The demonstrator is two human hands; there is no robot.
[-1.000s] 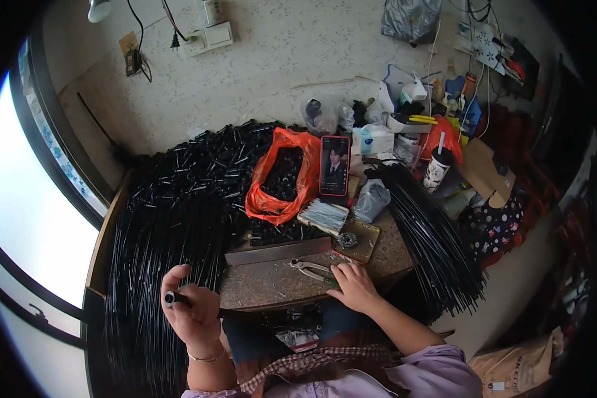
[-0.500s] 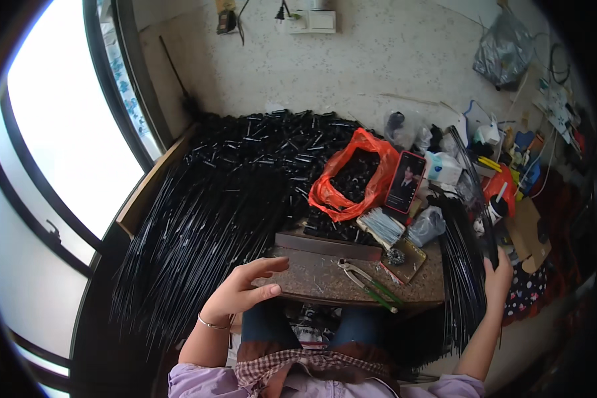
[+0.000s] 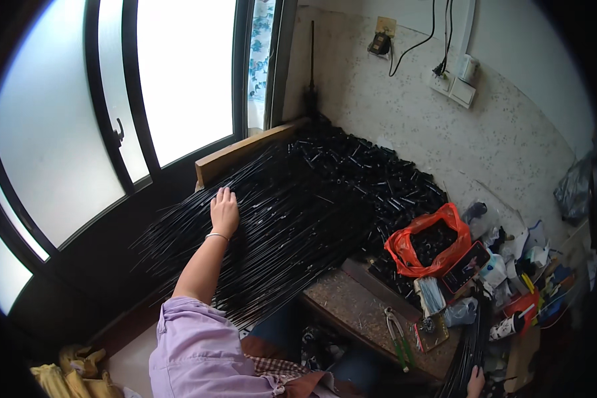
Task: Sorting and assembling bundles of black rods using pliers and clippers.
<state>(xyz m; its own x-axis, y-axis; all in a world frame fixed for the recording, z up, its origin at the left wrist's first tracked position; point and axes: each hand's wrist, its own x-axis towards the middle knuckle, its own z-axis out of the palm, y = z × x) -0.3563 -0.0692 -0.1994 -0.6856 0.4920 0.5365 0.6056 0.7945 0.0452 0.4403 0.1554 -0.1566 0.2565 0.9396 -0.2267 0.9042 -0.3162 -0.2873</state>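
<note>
Black rods (image 3: 278, 229) under left hand (image 3: 225, 213), fingers close together, grip indeterminate, right hand (image 3: 475, 383) at second rod bundle (image 3: 469, 346), grip indeterminate, orange-red bag (image 3: 399, 248) right of left hand, containing black pieces (image 3: 434, 241), wooden board edge (image 3: 247, 152) beyond left hand, speckled tabletop (image 3: 341, 302) exposed between hands.

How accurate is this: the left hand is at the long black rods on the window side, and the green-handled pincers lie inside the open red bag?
Not quite: the green-handled pincers lie on the tabletop, outside the open red bag, as the head view shows. The left hand is at the long black rods.
</note>
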